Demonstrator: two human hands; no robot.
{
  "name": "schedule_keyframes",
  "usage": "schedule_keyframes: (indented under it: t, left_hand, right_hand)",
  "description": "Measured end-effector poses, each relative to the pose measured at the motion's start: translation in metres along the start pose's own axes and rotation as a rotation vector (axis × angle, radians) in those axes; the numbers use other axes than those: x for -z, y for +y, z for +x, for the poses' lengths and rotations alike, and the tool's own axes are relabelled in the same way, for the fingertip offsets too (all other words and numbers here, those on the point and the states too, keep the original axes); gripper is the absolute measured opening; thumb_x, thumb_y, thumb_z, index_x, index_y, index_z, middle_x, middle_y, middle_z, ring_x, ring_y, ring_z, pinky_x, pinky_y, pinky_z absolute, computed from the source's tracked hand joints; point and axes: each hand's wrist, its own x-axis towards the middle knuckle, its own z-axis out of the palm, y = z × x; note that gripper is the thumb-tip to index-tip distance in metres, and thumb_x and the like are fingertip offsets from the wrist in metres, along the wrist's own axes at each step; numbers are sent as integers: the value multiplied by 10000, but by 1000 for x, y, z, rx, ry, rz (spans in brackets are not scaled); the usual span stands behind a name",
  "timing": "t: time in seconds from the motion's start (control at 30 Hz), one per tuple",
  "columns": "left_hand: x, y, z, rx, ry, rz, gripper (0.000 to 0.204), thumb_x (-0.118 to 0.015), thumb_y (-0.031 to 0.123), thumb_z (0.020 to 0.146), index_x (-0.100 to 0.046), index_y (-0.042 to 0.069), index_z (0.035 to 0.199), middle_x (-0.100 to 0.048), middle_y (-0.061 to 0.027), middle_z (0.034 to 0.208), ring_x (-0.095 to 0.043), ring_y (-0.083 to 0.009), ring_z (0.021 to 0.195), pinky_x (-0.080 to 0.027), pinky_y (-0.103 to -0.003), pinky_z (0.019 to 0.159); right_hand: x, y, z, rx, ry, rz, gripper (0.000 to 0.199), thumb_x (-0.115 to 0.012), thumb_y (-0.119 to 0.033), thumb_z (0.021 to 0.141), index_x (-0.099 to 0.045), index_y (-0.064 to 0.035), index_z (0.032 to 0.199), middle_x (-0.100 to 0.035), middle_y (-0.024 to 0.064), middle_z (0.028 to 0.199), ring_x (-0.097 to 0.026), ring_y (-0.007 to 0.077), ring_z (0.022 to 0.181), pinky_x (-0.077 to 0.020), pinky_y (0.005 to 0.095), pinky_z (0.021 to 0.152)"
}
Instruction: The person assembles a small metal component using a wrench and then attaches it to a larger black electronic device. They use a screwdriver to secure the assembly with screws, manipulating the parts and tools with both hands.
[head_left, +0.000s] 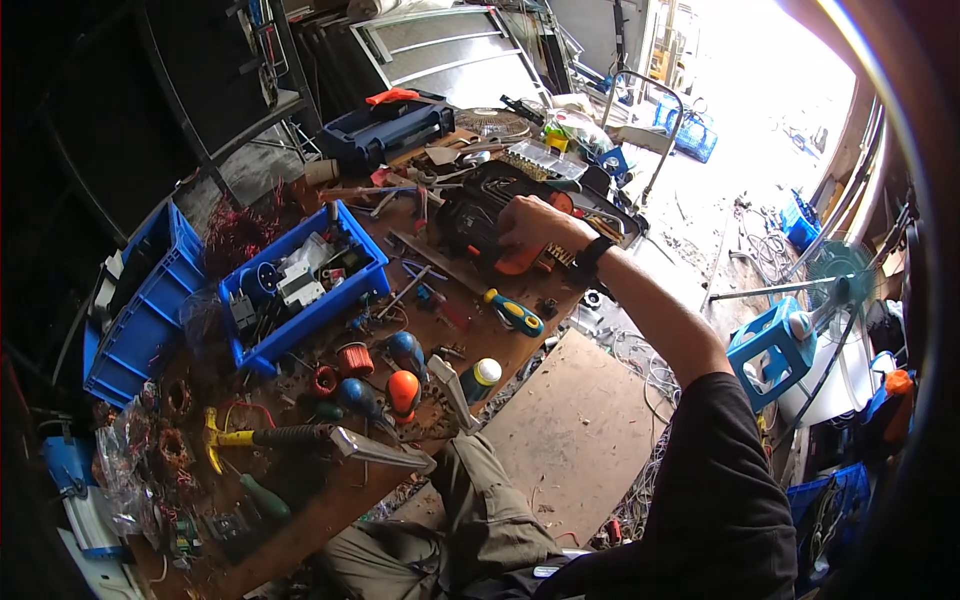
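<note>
My right hand (540,226) reaches over the far right of the bench, at an open black tool case (478,212). Its fingers curl down together; what they grip, if anything, is hidden beneath them. Just below the hand an orange piece (519,258) shows, with a row of brass-coloured bits (553,256) beside it. A dark band circles the wrist. My left hand is out of view. Closer to me lies a screwdriver (514,312) with a yellow and teal handle, near a long flat blade (437,262).
A blue bin (262,352) of electrical parts stands on the left of the wooden bench. A yellow-necked hammer (232,438), an orange-topped handle (403,392) and a copper wire spool (355,359) lie nearer. On the right, a fan (840,275) stands by a blue plastic stool (768,350).
</note>
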Motion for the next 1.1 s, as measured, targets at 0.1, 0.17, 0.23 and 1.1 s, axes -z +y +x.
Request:
schedule_keyframes:
  t: [0.1, 0.17, 0.23, 1.1]
  left_hand:
    - [0, 5, -1, -9, 11, -16, 337, -575, 233, 1064, -685, -33, 1239, -712, -183, 1224, -668, -302, 1096, -523, -367, 953]
    - [0, 8, -2, 45, 0, -28, 340, -578, 237, 1063, -685, -32, 1241, -710, -185, 1228, -663, -304, 1112, -523, -369, 960]
    - [0, 10, -2, 79, -5, -48, 345, -581, 243, 1061, -685, -30, 1244, -708, -186, 1233, -659, -307, 1127, -521, -373, 969]
    - [-7, -15, 1, 111, 3, -125, 313, -581, 169, 1060, -655, -65, 1254, -696, -176, 1255, -654, -265, 1145, -522, -347, 1011]
  right_hand:
    - [1, 1, 0, 59, -26, -30, 286, -796, -249, 810, -778, -74, 1034, -764, 145, 971, -737, 298, 935, -577, 403, 832]
    - [1, 2, -1, 69, -11, 26, 289, -797, -240, 808, -777, -78, 1046, -766, 140, 974, -738, 294, 935, -578, 402, 833]
    - [0, 3, -2, 73, -2, 53, 295, -798, -234, 805, -776, -81, 1056, -767, 136, 979, -738, 288, 938, -578, 400, 837]
    - [3, 12, -8, 157, -53, 91, 217, -758, -262, 867, -747, -53, 922, -735, 88, 821, -702, 202, 779, -539, 374, 720]
